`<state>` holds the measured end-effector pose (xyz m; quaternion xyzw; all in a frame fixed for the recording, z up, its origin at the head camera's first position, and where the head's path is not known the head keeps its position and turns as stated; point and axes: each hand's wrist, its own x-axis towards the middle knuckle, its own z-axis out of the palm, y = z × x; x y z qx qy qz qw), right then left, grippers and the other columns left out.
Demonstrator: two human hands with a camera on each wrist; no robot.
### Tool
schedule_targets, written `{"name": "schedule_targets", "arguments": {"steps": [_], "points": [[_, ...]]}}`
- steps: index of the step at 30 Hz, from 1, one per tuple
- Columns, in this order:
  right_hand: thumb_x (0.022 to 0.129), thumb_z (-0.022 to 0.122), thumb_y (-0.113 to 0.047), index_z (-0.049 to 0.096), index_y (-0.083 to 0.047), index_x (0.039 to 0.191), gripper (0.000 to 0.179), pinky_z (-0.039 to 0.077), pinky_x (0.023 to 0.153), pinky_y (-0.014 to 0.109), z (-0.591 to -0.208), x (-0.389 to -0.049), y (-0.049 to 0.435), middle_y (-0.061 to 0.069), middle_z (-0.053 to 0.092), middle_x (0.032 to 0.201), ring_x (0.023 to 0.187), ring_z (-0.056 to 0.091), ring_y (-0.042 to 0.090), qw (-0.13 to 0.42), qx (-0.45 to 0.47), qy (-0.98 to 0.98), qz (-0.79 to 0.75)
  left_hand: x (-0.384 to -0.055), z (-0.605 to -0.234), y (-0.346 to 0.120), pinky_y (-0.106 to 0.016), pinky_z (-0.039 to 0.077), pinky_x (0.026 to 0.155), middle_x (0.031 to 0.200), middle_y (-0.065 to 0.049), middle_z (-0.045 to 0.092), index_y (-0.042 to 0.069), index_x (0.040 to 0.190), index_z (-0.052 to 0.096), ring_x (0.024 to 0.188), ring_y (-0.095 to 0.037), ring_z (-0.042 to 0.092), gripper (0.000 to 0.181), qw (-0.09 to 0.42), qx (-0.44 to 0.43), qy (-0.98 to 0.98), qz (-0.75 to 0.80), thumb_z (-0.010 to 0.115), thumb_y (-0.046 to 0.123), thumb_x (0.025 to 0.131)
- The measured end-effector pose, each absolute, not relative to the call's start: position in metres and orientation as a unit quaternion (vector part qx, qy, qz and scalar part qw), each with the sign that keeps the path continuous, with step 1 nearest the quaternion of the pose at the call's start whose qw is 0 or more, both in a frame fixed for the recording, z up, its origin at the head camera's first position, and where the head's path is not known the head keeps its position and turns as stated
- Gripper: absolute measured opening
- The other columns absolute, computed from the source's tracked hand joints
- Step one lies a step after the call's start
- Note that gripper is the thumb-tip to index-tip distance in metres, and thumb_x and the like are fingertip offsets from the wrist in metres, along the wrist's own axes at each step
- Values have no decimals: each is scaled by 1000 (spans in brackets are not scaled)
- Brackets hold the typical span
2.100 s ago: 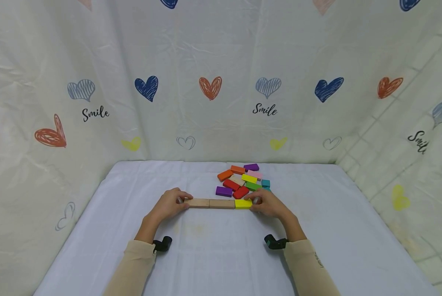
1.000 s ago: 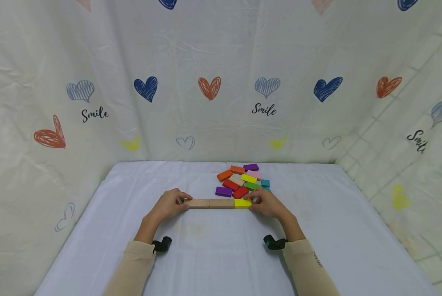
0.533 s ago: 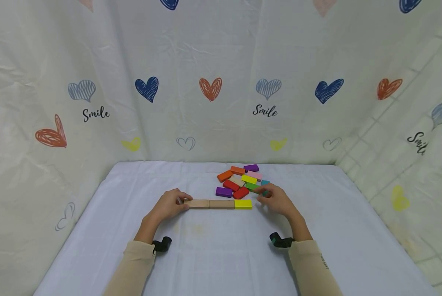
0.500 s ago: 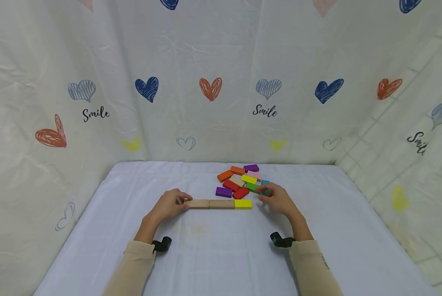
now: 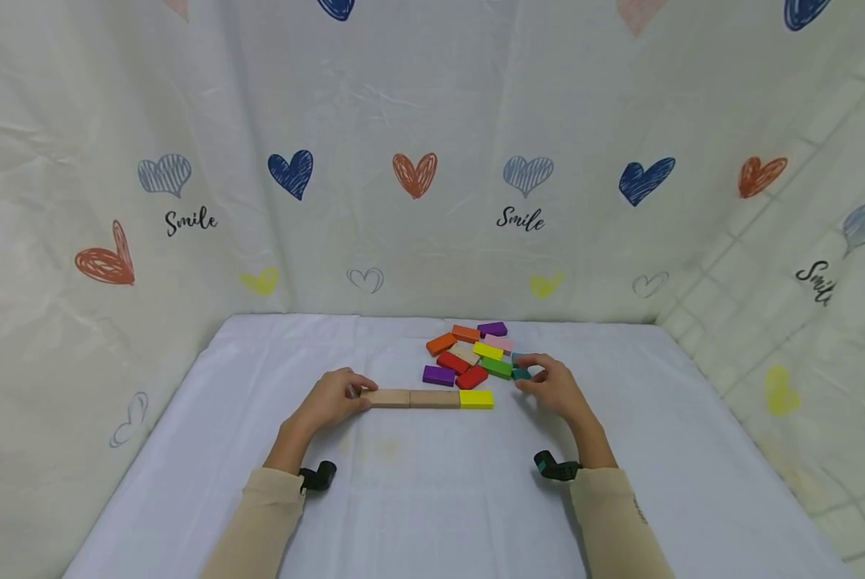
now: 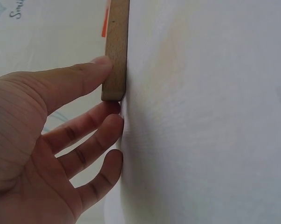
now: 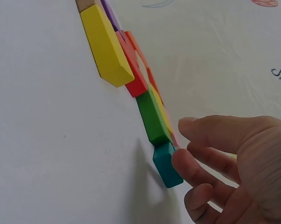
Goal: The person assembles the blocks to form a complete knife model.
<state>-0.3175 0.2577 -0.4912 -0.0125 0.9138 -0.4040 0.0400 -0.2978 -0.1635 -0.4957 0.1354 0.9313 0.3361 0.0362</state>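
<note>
Two plain wooden blocks (image 5: 434, 399) and a yellow block (image 5: 476, 400) lie end to end in a straight row on the white cloth. My left hand (image 5: 337, 396) holds the left end of the row; in the left wrist view its thumb lies along the wooden block (image 6: 116, 56), with the other fingers below the block's end. My right hand (image 5: 555, 388) is at the right edge of the loose pile, thumb and fingers apart around a teal block (image 5: 522, 374). Seen from the right wrist, a fingertip overlaps the teal block (image 7: 166, 163), beside a green block (image 7: 153, 119).
Behind the row lies a loose pile of coloured blocks: red (image 5: 472, 377), purple (image 5: 439, 375), orange (image 5: 441, 344), pink (image 5: 498, 342) and others. A white curtain (image 5: 461, 96) printed with hearts hangs behind the cloth-covered table (image 5: 403, 498).
My right hand has let go of the yellow block's end and moved right and away from me to the teal block. The left hand has stayed at the row's left end.
</note>
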Motion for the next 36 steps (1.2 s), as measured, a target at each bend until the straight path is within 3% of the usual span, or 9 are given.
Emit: {"name": "schedule_targets", "arguments": {"steps": [9, 13, 17, 24, 36], "points": [[92, 77, -19, 62, -17, 141, 52, 47, 73, 31, -488, -339, 256, 13, 60, 140, 93, 53, 25, 48, -73, 930, -357, -297, -495, -163, -30, 46, 69, 95, 0, 66, 18, 112, 79, 80, -14, 56, 25, 30, 138, 931, 336, 80, 13, 88], [90, 80, -16, 62, -14, 140, 54, 52, 89, 40, -484, -348, 253, 15, 63, 137, 106, 54, 29, 57, -101, 937, -329, -298, -495, -163, -30, 46, 70, 95, 1, 66, 19, 112, 79, 80, -14, 56, 25, 34, 133, 931, 338, 81, 13, 88], [88, 81, -15, 63, -14, 139, 54, 49, 104, 53, -484, -353, 252, 15, 63, 131, 115, 54, 32, 69, -105, 941, -315, -298, -496, -163, -31, 46, 71, 95, 0, 66, 20, 112, 79, 81, -15, 56, 25, 36, 132, 932, 336, 81, 14, 88], [89, 80, -15, 67, -17, 134, 47, 52, 96, 46, -490, -364, 251, 8, 64, 110, 101, 54, 26, 71, -121, 951, -277, -298, -497, -163, -31, 47, 72, 96, 0, 66, 19, 113, 79, 82, -15, 56, 25, 40, 133, 933, 331, 80, 14, 88], [92, 73, -10, 65, -14, 138, 46, 52, 80, 32, -471, -355, 258, 10, 60, 117, 95, 54, 23, 78, -156, 948, -267, -297, -496, -163, -30, 46, 70, 95, -1, 66, 18, 113, 79, 81, -15, 56, 25, 36, 141, 932, 331, 80, 13, 89]]}}
